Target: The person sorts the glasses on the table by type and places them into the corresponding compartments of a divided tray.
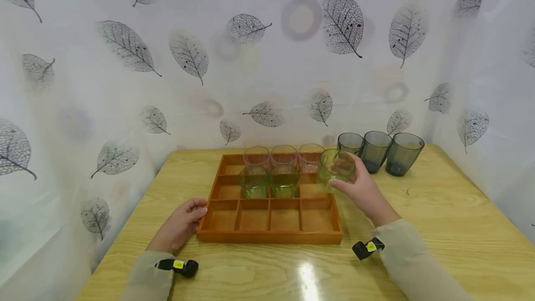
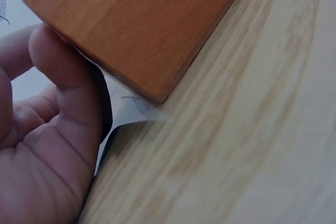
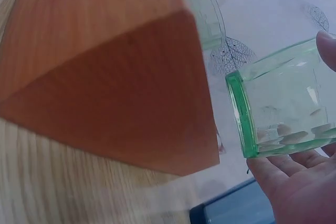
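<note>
Now pinching a green glass tumbler (image 1: 327,171) between thumb and fingers of the right hand (image 1: 362,187), up at the right edge of the divided wooden tray (image 1: 271,237), while resting loosely bent fingers of the left hand (image 1: 181,224) against its wall! Looks like filling the middle row, with two matching green tumblers (image 1: 285,184) just left of the pinching fingertips; seems to call next for a shift left, lowering into the bare compartment (image 1: 308,193) beside those fingers, then releasing.
</note>
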The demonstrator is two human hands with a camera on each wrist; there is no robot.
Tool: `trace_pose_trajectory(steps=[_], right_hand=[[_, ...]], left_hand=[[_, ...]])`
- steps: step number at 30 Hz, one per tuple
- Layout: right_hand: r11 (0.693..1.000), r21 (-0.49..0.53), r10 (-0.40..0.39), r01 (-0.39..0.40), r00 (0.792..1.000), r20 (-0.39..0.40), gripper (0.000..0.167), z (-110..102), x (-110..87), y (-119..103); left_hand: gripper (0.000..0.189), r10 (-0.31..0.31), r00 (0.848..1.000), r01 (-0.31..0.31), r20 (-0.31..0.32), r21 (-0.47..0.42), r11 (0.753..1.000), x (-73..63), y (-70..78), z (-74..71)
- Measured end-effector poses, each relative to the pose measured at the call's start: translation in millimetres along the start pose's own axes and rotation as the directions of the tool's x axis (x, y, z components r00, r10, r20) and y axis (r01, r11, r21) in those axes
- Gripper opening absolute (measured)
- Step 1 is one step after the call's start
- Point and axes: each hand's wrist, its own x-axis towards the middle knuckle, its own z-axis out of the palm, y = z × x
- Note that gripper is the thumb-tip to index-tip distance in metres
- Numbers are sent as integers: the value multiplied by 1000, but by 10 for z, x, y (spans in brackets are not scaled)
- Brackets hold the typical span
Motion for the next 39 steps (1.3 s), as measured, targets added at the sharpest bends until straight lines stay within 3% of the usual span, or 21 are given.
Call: trace_pose_trajectory(steps=[7,12,17,21,30,39], right_hand=[[996,25,86,-87,996,20,99,117,74,-2],[994,14,104,-105,994,33,101,193,100,55],[991,-62,123,-121,992,40,100,248,84,111],[986,-121,118,-113,992,35,100,275,60,117],[983,-148,114,-111,993,14,102,307,49,182],[990,-135,36,-33,999,23,100,349,94,254]], left_hand=[[35,8,1000,-8,0,5,1000,19,-16,3],[35,1,1000,-1,-3,9,1000,16,-16,5],[35,-9,1000,9,-7,6,1000,10,-12,11],[35,-11,1000,11,-4,3,1000,10,-12,12],[34,-6,1000,6,2,8,1000,16,-23,2],[35,-2,1000,2,-4,14,1000,8,-9,-8]])
